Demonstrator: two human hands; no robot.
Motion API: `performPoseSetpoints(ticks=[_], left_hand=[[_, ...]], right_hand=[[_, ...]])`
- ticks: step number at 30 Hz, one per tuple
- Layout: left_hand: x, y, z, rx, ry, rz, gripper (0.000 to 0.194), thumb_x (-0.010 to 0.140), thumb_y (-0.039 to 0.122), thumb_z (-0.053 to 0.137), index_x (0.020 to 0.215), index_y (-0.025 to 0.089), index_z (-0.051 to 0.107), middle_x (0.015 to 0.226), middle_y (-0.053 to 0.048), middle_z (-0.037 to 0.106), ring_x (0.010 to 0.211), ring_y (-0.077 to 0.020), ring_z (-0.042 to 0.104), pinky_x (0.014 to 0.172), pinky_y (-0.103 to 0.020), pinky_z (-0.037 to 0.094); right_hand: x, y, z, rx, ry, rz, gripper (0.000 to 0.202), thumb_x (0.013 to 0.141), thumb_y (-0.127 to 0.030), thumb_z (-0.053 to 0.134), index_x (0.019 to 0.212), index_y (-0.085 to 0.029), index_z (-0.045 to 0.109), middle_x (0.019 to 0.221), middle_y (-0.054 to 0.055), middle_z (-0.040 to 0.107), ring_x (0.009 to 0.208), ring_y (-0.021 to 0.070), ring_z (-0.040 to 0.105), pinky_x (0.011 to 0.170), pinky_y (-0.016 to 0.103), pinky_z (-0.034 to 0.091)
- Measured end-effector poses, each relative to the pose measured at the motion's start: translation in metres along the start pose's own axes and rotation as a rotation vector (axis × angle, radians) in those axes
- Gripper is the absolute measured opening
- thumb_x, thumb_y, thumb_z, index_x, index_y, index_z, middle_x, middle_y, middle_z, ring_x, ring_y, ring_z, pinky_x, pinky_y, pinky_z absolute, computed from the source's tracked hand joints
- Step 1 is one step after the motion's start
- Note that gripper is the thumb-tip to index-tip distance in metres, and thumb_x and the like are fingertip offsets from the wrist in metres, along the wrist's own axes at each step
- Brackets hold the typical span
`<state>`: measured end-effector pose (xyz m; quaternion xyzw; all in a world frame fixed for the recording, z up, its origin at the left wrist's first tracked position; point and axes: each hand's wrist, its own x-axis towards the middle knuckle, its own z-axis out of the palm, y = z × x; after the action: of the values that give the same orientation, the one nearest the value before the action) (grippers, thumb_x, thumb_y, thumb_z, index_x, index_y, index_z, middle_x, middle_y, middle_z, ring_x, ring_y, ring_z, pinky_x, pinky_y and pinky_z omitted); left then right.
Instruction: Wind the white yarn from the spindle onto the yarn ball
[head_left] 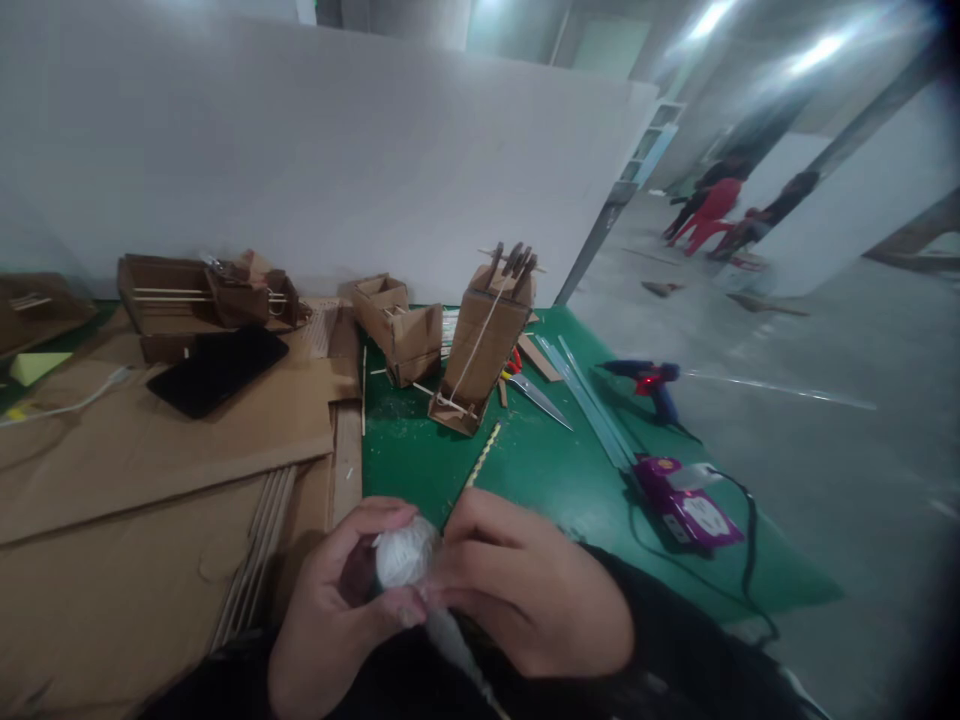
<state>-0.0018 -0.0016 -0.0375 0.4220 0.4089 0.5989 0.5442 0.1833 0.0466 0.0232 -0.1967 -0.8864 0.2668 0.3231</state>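
Note:
Low in the head view, my left hand (pixel 345 600) curls around a ball of white string (pixel 406 553), thumb and fingers on its sides. My right hand (pixel 517 580) is closed at the ball's right side, its fingertips pinching the string there, partly blurred. A pale, wispy strand (pixel 454 645) hangs below the two hands. Just beyond my right hand shows a yellow-and-dark striped stick (pixel 484 455); its near end is hidden behind the hand. Further off, a tall cardboard piece (pixel 484 345) with string and sticks stands on the green tabletop (pixel 420 455).
Scissors (pixel 540 395), clear glue sticks (pixel 589 400), a blue glue gun (pixel 649 380) and a purple box with a cable (pixel 686 505) lie right. Cardboard sheets (pixel 187 470), a black phone-like slab (pixel 221 370) and cardboard boxes (pixel 169 295) are left. A white panel (pixel 337 150) stands behind.

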Motion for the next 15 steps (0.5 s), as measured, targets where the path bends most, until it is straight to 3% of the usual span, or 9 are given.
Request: performPoseSetpoints(ticks=[3, 6, 10, 15], left_hand=[[-0.002, -0.001, -0.001, -0.039, -0.064, -0.053, 0.041, 0.062, 0.023, 0.088, 0.101, 0.029, 0.075, 0.104, -0.004, 0.070, 0.091, -0.0189, 0.069, 0.079, -0.022, 0.054], [-0.006, 0.001, 0.001, -0.026, -0.051, -0.071, 0.041, 0.064, 0.022, 0.086, 0.104, 0.026, 0.074, 0.106, -0.006, 0.072, 0.097, -0.0218, 0.068, 0.083, -0.024, 0.053], [-0.009, 0.004, 0.008, 0.002, 0.002, -0.020, 0.037, 0.067, 0.024, 0.083, 0.103, 0.022, 0.072, 0.103, -0.007, 0.073, 0.094, -0.0225, 0.068, 0.080, -0.024, 0.054], [-0.014, 0.004, 0.016, 0.060, 0.056, 0.076, 0.033, 0.072, 0.021, 0.078, 0.103, 0.026, 0.069, 0.109, -0.005, 0.069, 0.102, -0.0208, 0.066, 0.085, -0.022, 0.052]], right_hand=[[0.005, 0.005, -0.005, 0.011, 0.041, -0.017, 0.016, 0.095, -0.019, 0.057, 0.087, -0.013, 0.070, 0.080, 0.004, 0.055, 0.069, 0.0112, 0.052, 0.060, 0.020, 0.042], [0.010, 0.011, -0.009, 0.076, 0.079, -0.035, 0.021, 0.097, -0.023, 0.055, 0.088, -0.013, 0.071, 0.079, 0.004, 0.056, 0.070, 0.0114, 0.053, 0.062, 0.020, 0.045], [0.014, 0.020, -0.008, 0.147, 0.116, -0.010, 0.022, 0.096, -0.028, 0.057, 0.089, -0.014, 0.072, 0.077, 0.005, 0.060, 0.072, 0.0133, 0.056, 0.064, 0.023, 0.047], [0.014, 0.030, 0.005, 0.224, 0.214, 0.100, 0.019, 0.093, -0.030, 0.062, 0.086, -0.015, 0.072, 0.077, 0.004, 0.061, 0.067, 0.0130, 0.055, 0.060, 0.024, 0.046]])
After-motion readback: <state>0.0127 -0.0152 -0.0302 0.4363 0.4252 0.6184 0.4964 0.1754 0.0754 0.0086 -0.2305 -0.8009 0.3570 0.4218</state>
